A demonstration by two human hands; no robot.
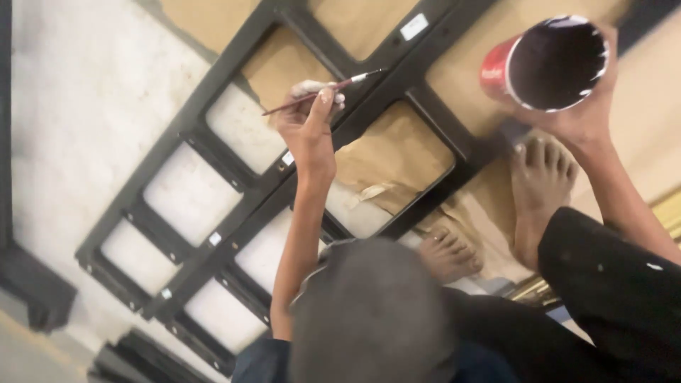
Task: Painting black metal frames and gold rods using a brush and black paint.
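1. The thin paintbrush (pixel 323 91) sits pinched in one hand (pixel 310 124), fingers pressed together round the reddish handle, thumb along it, pale bristle tip pointing toward the upper right.
2. I'm calling this the left hand, since it lies on the left side of the view; the camera angle is odd, so the sides are not certain.
3. The brush tip hovers right at a crossbar of the black frame (pixel 234 191), near the frame's upper middle; whether the bristles touch the bar, I cannot tell.
4. The right hand (pixel 585 117) cups a red tin can (pixel 550 64) from below, fingers curled round its far wall, the open mouth facing the camera with a dark inside and a white-smeared rim.
5. The can is held above the frame's upper right corner.
6. The frame is a flat grid of rectangular openings with rounded corners, matte black, lying on the floor.
7. Brown paper (pixel 394 159) shows crumpled through the middle openings; pale floor (pixel 78 106) shows through the lower ones.
8. Two bare feet (pixel 539 184) rest by the frame's right edge, beside a dark trouser leg (pixel 610 284).
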